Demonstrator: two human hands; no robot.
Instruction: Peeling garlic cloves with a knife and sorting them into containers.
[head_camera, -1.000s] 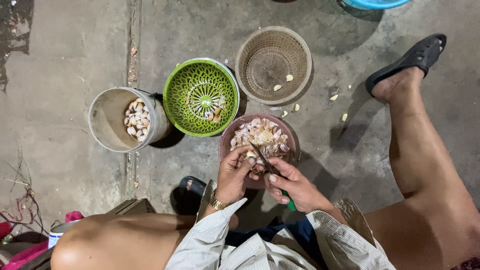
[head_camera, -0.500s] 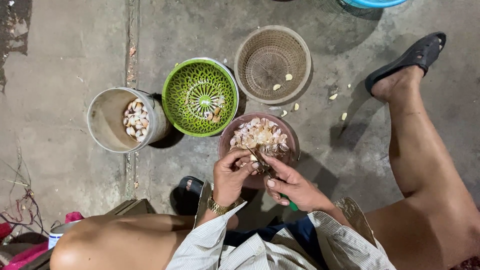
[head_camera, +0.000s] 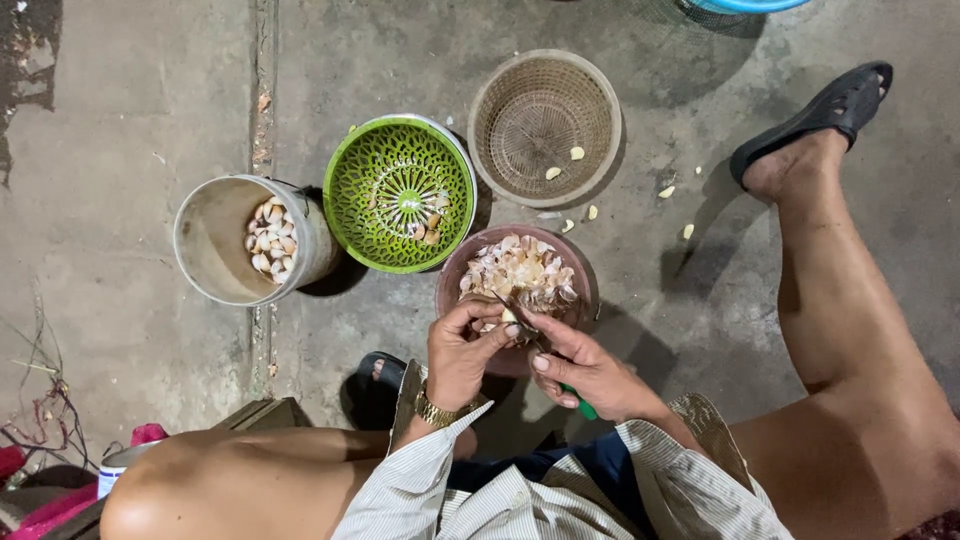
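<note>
Pinching a garlic clove (head_camera: 508, 317) between its fingertips, the left hand (head_camera: 462, 352) meets the right hand (head_camera: 585, 372), which is closed around a green-handled knife (head_camera: 540, 350) with the blade laid against the clove. Directly beyond the grip sits a brown bowl (head_camera: 450, 285) heaped with garlic skins. Farther out stand a green colander (head_camera: 402, 193), a tan basket (head_camera: 545, 126) and, off to the left, a metal pot (head_camera: 215, 240) of cloves; loose cloves lie on the concrete floor (head_camera: 150, 110) to the right.

Person, seated: striped long-sleeved shirt (head_camera: 480, 490) in pale grey-white, cuffs loose; dark blue shorts (head_camera: 590, 462). Gold wristwatch (head_camera: 438, 411) on left wrist. Black perforated slip-on sandals (head_camera: 828, 108), legs bare.
</note>
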